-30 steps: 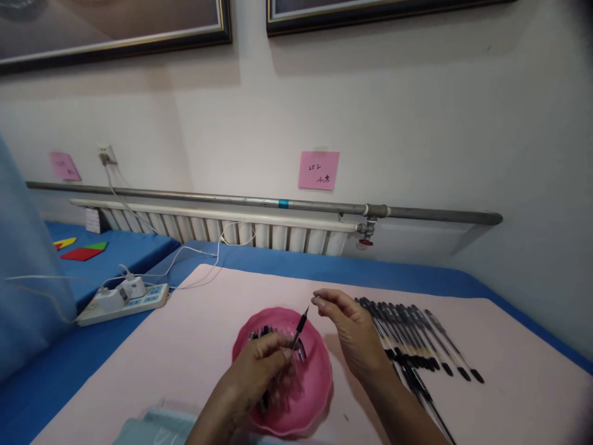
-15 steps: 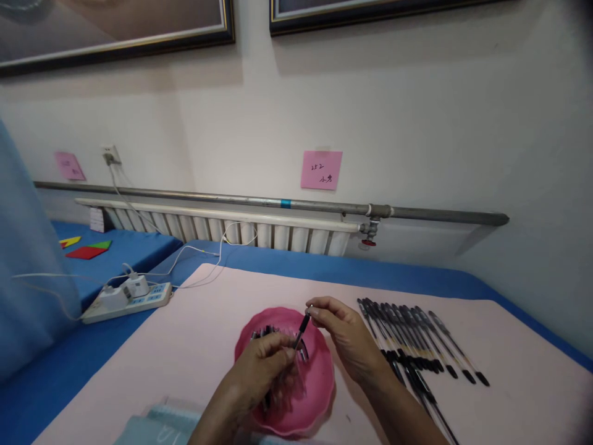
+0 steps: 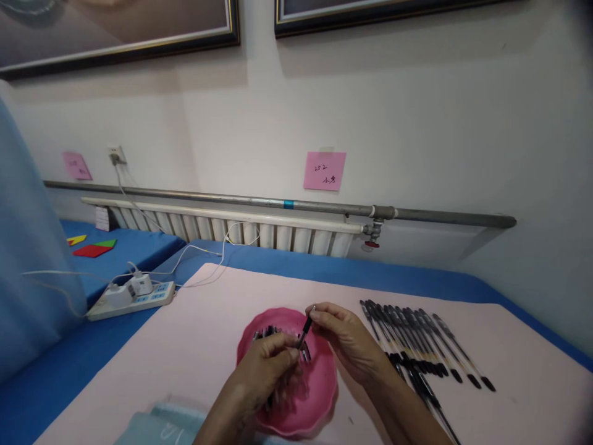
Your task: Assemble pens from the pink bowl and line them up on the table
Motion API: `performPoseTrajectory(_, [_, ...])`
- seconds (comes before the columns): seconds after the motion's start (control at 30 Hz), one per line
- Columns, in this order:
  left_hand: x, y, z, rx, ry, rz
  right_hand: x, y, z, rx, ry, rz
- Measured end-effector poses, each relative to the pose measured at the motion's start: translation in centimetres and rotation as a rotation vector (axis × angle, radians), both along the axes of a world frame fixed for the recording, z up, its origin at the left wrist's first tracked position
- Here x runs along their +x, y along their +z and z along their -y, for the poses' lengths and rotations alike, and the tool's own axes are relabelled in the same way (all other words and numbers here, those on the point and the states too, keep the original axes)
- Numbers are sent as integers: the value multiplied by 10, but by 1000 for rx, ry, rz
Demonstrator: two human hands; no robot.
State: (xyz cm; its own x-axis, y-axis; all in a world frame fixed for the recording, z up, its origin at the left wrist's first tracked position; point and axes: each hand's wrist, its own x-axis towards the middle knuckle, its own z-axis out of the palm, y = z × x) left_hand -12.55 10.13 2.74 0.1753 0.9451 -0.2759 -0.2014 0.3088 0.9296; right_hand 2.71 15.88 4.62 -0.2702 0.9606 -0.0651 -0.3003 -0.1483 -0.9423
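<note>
Between my two hands is a pen [image 3: 304, 331] with a dark grip and a clear-looking barrel, slanting over the pink bowl [image 3: 324, 395]. My left hand [image 3: 266, 364] pinches its lower end, while the thumb and fingertips of my right hand [image 3: 340, 327] close on its upper tip. Several more pen parts [image 3: 264, 332] lie in the bowl, partly hidden under my left hand. Right of my right hand, several dark-capped pens [image 3: 412, 327] are laid side by side in a slanted row. More black pen pieces [image 3: 419, 380] lie across in front of them, partly behind my right forearm.
A pink sheet [image 3: 185, 346] covers the blue table [image 3: 296, 262]. On the left stands a power strip [image 3: 157, 295] with chargers and white cables. Light blue cloth [image 3: 160, 426] lies at the near edge. Behind are a radiator [image 3: 264, 235] and a pipe with a valve [image 3: 373, 232].
The view has shifted slightly, so everything sits a little further right. Both hands keep their grip on the pen over the bowl, with barely any other movement.
</note>
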Motion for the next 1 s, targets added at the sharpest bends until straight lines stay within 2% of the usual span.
performPoseTrajectory(0.23, [4, -7, -3, -4, -10, 45, -6, -8, -1, 34, -109, 17])
performPoseTrajectory(0.47, [0, -3, -2, 5, 7, 63, -8, -2, 5, -4, 0, -56])
performPoseTrajectory(1.0, [0, -6, -3, 34, -4, 8, -6, -12, -2, 86, -113, 61])
